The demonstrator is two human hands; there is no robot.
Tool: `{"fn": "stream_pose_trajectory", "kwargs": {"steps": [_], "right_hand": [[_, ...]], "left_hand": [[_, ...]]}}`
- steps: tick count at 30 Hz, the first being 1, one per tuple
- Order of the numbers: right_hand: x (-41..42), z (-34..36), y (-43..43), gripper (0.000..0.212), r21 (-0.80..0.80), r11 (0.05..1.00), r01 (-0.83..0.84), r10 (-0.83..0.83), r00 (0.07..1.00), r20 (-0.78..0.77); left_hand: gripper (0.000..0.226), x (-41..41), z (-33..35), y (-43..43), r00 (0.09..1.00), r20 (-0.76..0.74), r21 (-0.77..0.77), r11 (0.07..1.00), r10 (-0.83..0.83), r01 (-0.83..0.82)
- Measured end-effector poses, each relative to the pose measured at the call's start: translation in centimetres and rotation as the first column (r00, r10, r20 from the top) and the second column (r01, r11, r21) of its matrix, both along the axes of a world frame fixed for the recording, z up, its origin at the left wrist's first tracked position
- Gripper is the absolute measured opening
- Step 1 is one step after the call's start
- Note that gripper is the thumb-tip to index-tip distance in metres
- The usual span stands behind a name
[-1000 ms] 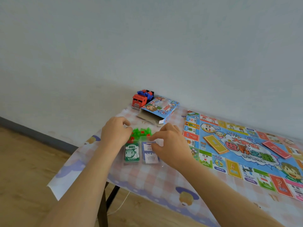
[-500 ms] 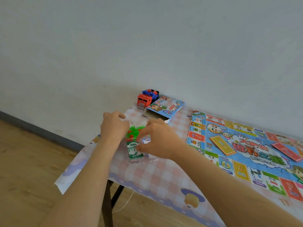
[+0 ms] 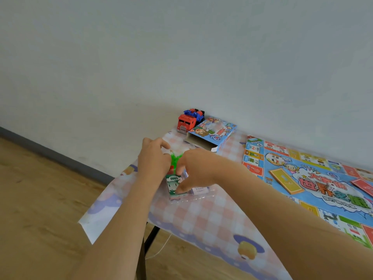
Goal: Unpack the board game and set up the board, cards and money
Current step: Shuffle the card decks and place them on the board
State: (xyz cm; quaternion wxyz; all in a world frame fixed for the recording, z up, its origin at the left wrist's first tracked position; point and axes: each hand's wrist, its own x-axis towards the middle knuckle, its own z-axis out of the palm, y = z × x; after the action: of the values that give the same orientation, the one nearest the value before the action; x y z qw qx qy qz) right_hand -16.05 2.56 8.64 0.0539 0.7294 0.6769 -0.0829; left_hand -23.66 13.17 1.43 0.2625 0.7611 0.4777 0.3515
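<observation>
pink checked tablecloth (image 3: 203, 217), red truck (image 3: 186, 122)

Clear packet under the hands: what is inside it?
Visible through the clear packet: a green 1000 note stack, a pale stack beside it and green plastic pieces. The left hand and right hand holding it cover the rest.

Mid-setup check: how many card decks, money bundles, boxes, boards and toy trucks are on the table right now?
Card decks: 2, the yellow card deck and the red card deck, both on the board
Money bundles: 2, the green money bundle and the pale money bundle
Boxes: 1, the game box
Boards: 1, the game board
Trucks: 1, the toy truck
Total: 7
</observation>
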Motion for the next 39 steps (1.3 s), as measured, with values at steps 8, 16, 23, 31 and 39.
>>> {"fn": "stream_pose_trajectory", "kwargs": {"steps": [8, 16, 23, 31, 39], "right_hand": [[0.5, -0.6, 0.0, 0.048, 0.03, 1.0, 0.008, -0.007, 0.999, -0.046], [0.9, -2.0, -1.4, 0.032, 0.281, 0.941, 0.188, -0.125, 0.965, -0.231], [1.7, -3.3, -2.5, 0.02, 0.21, 0.883, 0.419, -0.374, 0.9, -0.223], [2.5, -1.7, -4.4, 0.009, 0.288, 0.897, 0.335, -0.308, 0.942, -0.136], [5.0, -0.8, -6.1, 0.019, 0.285, 0.937, 0.203, -0.187, 0.979, -0.083]], "left_hand": [[0.026, -0.1, -0.7, -0.4, 0.996, 0.092, 0.022, 1.0, -0.014, 0.012], [0.028, 0.0, -0.4, 0.5, 0.987, -0.155, 0.109, 0.993, -0.028, 0.046], [0.032, 0.2, -0.4, 0.1, 0.977, -0.215, 0.128, 0.992, 0.006, 0.023], [0.027, 0.7, 1.1, -0.8, 0.985, -0.105, 0.08, 0.986, -0.135, 0.144], [0.026, 3.2, 3.5, -2.0, 0.797, -0.28, -0.118, 0.843, -0.535, 0.524]]}}
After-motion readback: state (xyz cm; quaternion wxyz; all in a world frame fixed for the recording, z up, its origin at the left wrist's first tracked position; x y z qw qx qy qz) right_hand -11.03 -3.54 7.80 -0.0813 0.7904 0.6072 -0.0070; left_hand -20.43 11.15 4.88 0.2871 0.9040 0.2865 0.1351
